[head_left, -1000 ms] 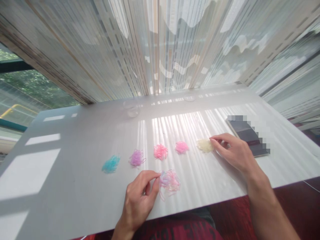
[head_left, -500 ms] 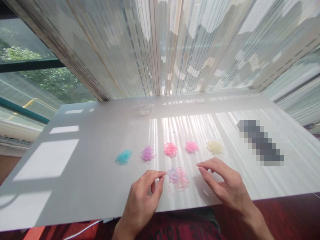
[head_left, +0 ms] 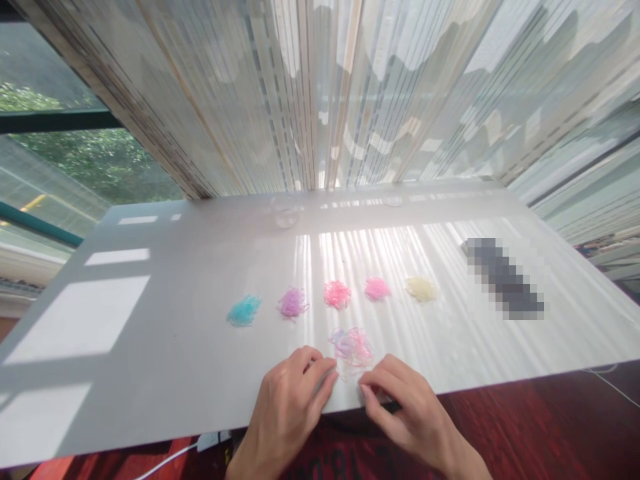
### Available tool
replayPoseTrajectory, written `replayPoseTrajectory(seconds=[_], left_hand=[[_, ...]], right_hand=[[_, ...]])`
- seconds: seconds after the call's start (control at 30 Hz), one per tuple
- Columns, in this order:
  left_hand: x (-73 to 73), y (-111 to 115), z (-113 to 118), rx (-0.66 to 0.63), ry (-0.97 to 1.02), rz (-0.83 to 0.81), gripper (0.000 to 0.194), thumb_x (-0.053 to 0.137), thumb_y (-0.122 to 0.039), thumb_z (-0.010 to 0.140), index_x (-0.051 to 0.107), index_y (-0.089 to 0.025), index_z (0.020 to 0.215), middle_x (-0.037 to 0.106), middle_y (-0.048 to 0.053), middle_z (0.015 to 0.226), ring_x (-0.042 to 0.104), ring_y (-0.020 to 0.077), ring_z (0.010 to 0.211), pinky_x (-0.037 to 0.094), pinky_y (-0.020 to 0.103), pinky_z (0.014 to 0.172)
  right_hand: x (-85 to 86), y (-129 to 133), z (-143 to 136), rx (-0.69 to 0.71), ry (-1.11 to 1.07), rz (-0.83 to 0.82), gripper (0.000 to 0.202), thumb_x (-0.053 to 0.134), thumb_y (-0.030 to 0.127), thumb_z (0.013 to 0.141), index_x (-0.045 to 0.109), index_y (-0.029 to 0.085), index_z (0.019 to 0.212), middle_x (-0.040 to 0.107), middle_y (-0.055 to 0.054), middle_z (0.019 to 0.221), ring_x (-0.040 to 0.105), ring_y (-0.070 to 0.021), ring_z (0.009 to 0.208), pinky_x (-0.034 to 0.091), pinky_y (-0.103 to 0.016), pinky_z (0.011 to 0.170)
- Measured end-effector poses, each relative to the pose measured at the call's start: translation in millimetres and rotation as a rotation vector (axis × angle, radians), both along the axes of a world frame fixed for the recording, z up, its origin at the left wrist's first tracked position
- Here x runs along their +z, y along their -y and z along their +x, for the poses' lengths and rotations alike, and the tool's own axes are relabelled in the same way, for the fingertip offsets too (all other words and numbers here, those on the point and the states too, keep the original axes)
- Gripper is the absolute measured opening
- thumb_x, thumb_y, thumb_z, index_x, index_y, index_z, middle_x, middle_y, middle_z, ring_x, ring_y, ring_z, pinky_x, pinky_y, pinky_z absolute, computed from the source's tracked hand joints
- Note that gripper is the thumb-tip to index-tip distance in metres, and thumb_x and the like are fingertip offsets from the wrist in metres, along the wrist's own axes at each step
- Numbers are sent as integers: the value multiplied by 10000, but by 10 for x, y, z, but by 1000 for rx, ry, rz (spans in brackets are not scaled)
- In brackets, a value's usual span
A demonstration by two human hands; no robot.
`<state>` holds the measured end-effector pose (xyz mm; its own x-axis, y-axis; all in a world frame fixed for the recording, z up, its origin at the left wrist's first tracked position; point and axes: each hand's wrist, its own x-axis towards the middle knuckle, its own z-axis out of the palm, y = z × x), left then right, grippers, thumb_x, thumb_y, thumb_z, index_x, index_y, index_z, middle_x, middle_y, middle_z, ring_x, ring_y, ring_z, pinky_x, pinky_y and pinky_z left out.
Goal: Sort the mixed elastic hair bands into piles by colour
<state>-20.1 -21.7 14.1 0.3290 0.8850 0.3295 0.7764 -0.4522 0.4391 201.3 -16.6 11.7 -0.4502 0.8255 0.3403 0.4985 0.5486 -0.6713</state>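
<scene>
A mixed pile of thin rubber bands [head_left: 353,345], pink, lilac and pale blue, lies on the white table just beyond my hands. My left hand [head_left: 296,399] is closed in a pinch at the pile's near left side. On the near right, my right hand [head_left: 407,400] also has thumb and forefinger pinched together. Whatever is between either hand's fingertips is too small to make out. Farther back, small sorted piles form a row: teal bands [head_left: 244,311], purple bands [head_left: 293,303], coral-pink bands [head_left: 337,294], pink bands [head_left: 377,289] and pale yellow bands [head_left: 421,289].
The white table [head_left: 165,347] has its near edge right by my wrists. A clear round container [head_left: 287,215] stands at the back, and a clear flat disc [head_left: 393,201] lies right of it. A pixelated dark object [head_left: 505,277] is on the right. Sheer curtains [head_left: 330,93] hang behind.
My right hand has come left and nearer to me, its fingers closing from a gap into a pinch. My left hand has shifted slightly toward the near edge. The view has moved a little.
</scene>
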Motion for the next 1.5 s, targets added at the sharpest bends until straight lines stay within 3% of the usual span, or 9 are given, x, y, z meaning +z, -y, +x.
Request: replayPoseTrajectory(seconds=[0.33, 0.53, 0.83, 1.1, 1.5], left_hand=[[-17, -5, 7, -25, 6, -77, 167, 478, -195, 1045, 622, -218, 964, 661, 12, 852, 663, 159, 680, 515, 265, 629], [-26, -51, 12, -63, -58, -27, 169, 442, -185, 1047, 581, -216, 956, 642, 15, 830, 631, 181, 654, 499, 295, 608], [-19, 12, -68, -132, 140, -79, 128, 457, -146, 1039, 547, -215, 982, 649, 11, 840, 634, 166, 685, 478, 276, 627], [21, -4, -65, -138, 244, -71, 104, 518, -145, 1019, 587, -222, 1009, 703, -8, 846, 659, 145, 690, 490, 254, 659], [69, -23, -49, -48, 442, -65, 197, 645, -77, 921, 631, -242, 1028, 725, -31, 848, 594, 83, 606, 507, 184, 613]], right_hand=[[-29, -62, -57, -10, 32, 7, 122, 560, 139, 972, 651, 220, 963, 639, -17, 761, 621, -158, 665, 520, -272, 611], [-41, -64, -53, -11, 25, 22, 139, 599, 139, 954, 637, 223, 1057, 643, -16, 781, 637, -161, 671, 529, -267, 604], [-36, -66, -79, 9, -38, 4, 191, 627, 169, 966, 616, 218, 1151, 670, -27, 834, 659, -160, 720, 555, -262, 654], [54, -141, -137, 50, -111, -10, 146, 630, 159, 973, 617, 224, 1103, 697, -23, 856, 668, -146, 745, 548, -249, 701], [106, -184, -162, 58, -204, -55, 198, 599, 77, 915, 636, 234, 1031, 714, -9, 855, 664, -127, 756, 547, -216, 714]])
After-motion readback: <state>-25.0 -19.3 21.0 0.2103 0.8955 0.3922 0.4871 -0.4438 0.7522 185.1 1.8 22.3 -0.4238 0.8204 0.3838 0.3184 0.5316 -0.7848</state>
